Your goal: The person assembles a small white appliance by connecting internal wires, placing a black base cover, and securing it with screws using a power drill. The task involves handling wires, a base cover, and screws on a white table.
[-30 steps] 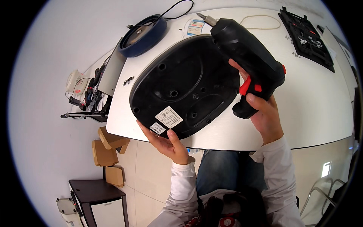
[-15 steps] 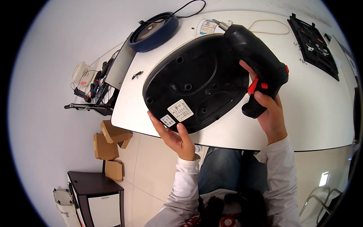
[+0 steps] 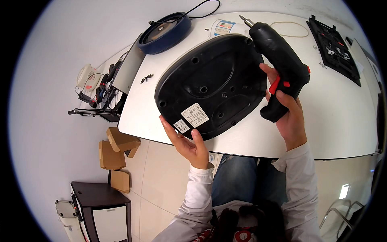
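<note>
The left hand [image 3: 189, 143] props a black oval plastic base [image 3: 211, 86] up at the near edge of the white table [image 3: 334, 121], fingers spread under its lower rim beside two white labels. The right hand [image 3: 288, 117] is clamped around the grip of a black cordless screwdriver [image 3: 280, 66], bit pointing toward the far edge. The base looks stiff, light and smooth, best held by its rim.
</note>
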Demonstrator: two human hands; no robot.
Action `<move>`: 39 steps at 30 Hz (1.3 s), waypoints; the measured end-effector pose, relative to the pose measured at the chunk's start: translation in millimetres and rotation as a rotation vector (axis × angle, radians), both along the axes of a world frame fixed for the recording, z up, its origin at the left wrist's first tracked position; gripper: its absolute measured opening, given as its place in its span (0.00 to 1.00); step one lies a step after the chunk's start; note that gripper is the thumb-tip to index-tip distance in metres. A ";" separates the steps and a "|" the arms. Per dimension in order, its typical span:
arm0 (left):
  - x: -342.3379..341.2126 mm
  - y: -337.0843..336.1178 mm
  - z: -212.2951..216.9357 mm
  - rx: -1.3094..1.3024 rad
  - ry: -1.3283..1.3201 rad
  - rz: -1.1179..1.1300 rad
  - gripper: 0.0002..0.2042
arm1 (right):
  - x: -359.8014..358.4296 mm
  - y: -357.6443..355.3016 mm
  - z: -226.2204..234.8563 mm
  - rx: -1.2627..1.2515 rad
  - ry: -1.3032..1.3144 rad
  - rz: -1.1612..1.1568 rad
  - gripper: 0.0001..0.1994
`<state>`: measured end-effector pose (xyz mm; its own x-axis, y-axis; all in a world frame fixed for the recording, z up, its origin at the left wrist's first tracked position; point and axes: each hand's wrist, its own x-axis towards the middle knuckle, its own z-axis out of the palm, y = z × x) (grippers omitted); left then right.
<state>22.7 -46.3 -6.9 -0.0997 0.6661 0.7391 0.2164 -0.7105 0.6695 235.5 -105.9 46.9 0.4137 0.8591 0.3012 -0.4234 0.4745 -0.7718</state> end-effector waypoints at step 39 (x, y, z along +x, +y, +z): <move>-4.8 2.6 -3.6 -0.224 -0.196 -0.094 0.35 | -54.5 -38.7 41.1 -0.231 -0.370 -0.096 0.19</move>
